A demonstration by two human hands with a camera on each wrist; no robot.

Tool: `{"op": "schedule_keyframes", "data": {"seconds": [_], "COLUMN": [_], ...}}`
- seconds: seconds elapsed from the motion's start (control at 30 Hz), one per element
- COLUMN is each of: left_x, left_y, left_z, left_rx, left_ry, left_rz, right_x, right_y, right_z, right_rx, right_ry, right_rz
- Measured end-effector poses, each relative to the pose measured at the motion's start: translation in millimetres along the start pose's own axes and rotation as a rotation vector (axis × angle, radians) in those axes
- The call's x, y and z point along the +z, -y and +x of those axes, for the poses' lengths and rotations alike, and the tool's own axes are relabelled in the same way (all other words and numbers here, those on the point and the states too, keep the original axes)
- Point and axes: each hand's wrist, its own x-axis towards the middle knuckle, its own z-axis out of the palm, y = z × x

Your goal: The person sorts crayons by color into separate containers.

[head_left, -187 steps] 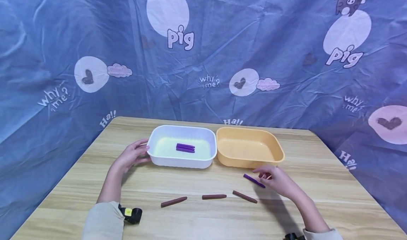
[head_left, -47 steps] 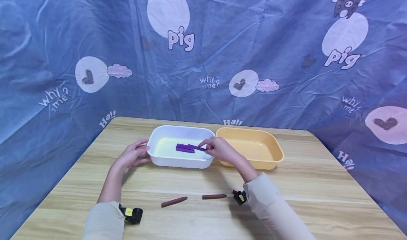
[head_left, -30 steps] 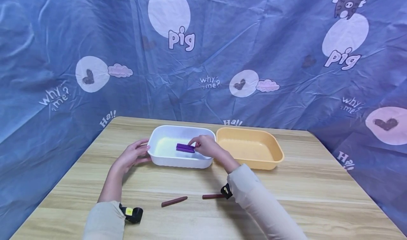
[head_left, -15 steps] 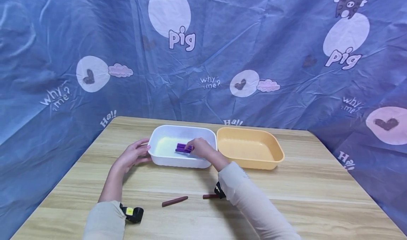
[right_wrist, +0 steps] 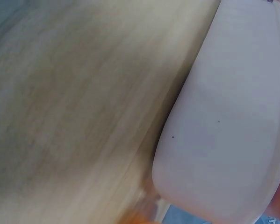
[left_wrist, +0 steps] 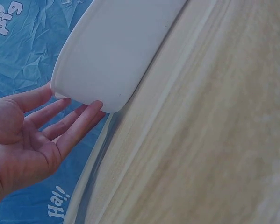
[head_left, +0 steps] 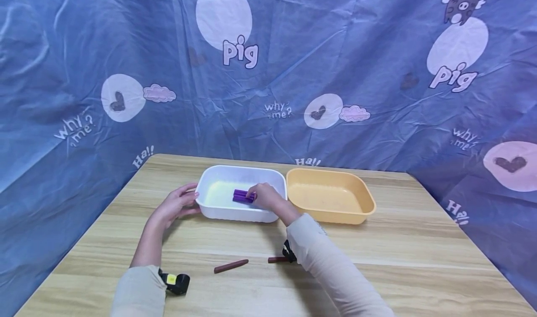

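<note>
Hands, head view: left hand (head_left: 178, 205), centre-left, fingers extended against the white box (head_left: 235, 214); right hand (head_left: 267, 197), centre, fingertips on the purple crayons (head_left: 240, 196), whether pinching cannot be told.
Purple crayons: inside the box, between the hands; the third now joins two, so that group looks complete.
Brown crayons (head_left: 231, 266): two visible, lower centre.
Left wrist: fingers spread, left of frame.
Right wrist: box wall, right.

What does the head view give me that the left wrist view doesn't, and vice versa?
Only head: the right hand touching purple crayons inside the white bin, the orange bin, and brown crayons.

Only left wrist: the palm side of the left hand.

Both: that hand's fingers at the white bin's end, wooden table, blue cloth.
</note>
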Motion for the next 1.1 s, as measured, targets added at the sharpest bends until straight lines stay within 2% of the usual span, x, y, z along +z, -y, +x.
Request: {"op": "schedule_keyframes", "data": {"seconds": [0.17,0.37,0.57,0.73,0.9,1.0,1.1], "left_x": [0.4,1.1,1.2,1.6,3.6,6.3,10.5], "left_y": [-1.1,-1.2,0.6,-0.2,-7.4,-13.6,-20.3], "left_z": [-0.8,-0.4,0.0,-0.3,-4.3,-5.3,-5.4], "left_rx": [0.001,0.005,0.01,0.015,0.023,0.034,0.094], "left_ry": [0.01,0.011,0.005,0.007,-0.032,-0.101,-0.183], "left_rz": [-0.005,-0.002,0.01,0.033,0.154,0.298,0.475], "right_x": [-6,-32,-67,-92,-109,-114,-114], "right_y": [0,-5,-23,-57,-96,-120,-141], "right_z": [-1,-16,-51,-93,-135,-156,-176], "right_rx": [0.028,-0.083,-0.118,-0.053,0.049,0.098,0.152], "right_ry": [-0.011,-0.147,-0.249,-0.312,-0.346,-0.39,-0.421], "right_rz": [0.012,0.001,0.053,0.101,0.142,0.175,0.199]}}
